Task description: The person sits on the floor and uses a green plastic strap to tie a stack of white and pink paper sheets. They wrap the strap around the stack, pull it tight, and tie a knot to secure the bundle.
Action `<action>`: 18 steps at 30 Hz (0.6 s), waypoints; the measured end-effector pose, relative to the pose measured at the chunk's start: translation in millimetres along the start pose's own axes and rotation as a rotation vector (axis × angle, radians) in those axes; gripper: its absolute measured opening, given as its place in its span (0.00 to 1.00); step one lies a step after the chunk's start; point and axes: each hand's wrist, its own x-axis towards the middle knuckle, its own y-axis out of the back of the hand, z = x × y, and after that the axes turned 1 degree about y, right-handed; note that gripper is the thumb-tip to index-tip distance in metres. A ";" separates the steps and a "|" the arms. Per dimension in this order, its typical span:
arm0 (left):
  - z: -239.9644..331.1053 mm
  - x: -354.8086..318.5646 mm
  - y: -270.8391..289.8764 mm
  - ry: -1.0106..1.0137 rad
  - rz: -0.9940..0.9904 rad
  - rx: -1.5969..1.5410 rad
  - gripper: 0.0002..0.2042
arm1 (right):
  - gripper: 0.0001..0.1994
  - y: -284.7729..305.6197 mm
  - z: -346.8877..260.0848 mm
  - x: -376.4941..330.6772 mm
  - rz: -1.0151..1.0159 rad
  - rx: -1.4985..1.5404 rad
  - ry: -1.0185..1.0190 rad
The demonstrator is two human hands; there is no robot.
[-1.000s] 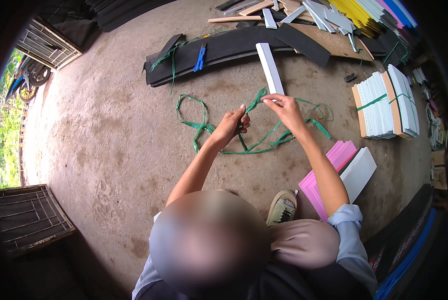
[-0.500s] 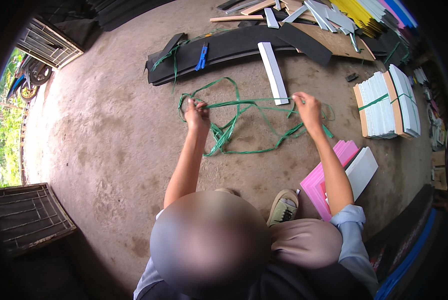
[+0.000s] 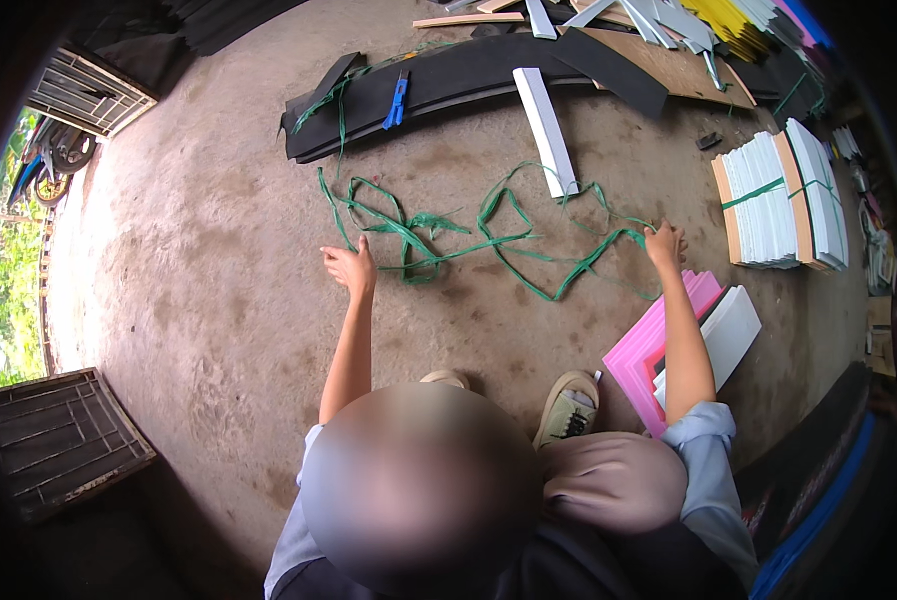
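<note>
Loose green plastic twine (image 3: 559,290) spreads in tangled loops over the concrete floor between my two hands. My left hand (image 3: 351,266) is at the left end of the tangle, its fingers stretched out and apart. One strand runs down to its thumb, touching or just behind it. On the right, my right hand (image 3: 668,245) is closed, pinching a gathered part of the twine. Just beyond the loops lies a narrow white foam strip (image 3: 547,135), its far end on a stack of long black foam sheets (image 3: 469,85). A blue cutter knife (image 3: 397,103) rests on those sheets.
Pink foam sheets (image 3: 634,355) and a white foam piece (image 3: 726,330) lie beside my right forearm. Farther right stands a tied bundle of white sheets (image 3: 764,200). Mixed offcuts (image 3: 659,25) pile up at the far right. A metal-grille panel (image 3: 64,430) is at the left.
My hands have moved apart, the left one down and leftward, the right one rightward and down. The left fingers have opened. The twine tangle has spread wider across the floor.
</note>
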 end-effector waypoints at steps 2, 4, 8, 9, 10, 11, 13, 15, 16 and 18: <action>31.1 -28.8 -2.6 -0.178 0.079 0.019 0.37 | 0.23 -5.5 7.8 7.5 0.148 -0.041 0.255; 49.9 -44.5 3.3 -0.597 -0.015 -0.290 0.33 | 0.22 -9.4 -20.6 -7.5 0.212 0.124 0.636; 84.6 -78.6 -4.6 -1.088 -0.586 -0.412 0.13 | 0.18 -20.9 -81.4 -51.1 -0.164 0.224 1.146; 91.2 -91.0 -13.6 -1.134 -0.611 -0.394 0.13 | 0.17 -30.0 -81.4 -54.9 -0.222 0.169 1.119; 96.0 -100.9 -21.0 -1.161 -0.623 -0.330 0.13 | 0.17 -39.3 -81.0 -59.2 -0.280 0.115 1.089; 99.1 -108.0 -28.6 -1.187 -0.633 -0.266 0.12 | 0.17 -45.1 -81.4 -63.0 -0.337 0.061 1.061; 101.8 -117.3 -41.1 -1.190 -0.647 -0.077 0.11 | 0.17 -54.3 -78.7 -69.7 -0.329 -0.017 1.026; 99.9 -120.5 -51.8 -1.191 -0.627 -0.008 0.09 | 0.16 -57.4 -81.0 -76.1 -0.328 -0.040 0.991; 97.5 -121.5 -55.9 -1.189 -0.602 -0.035 0.09 | 0.16 -59.2 -81.5 -79.9 -0.246 -0.006 1.013; 97.8 -122.4 -57.6 -1.058 -0.649 -0.134 0.09 | 0.15 -59.6 -82.8 -80.5 -0.331 0.142 0.942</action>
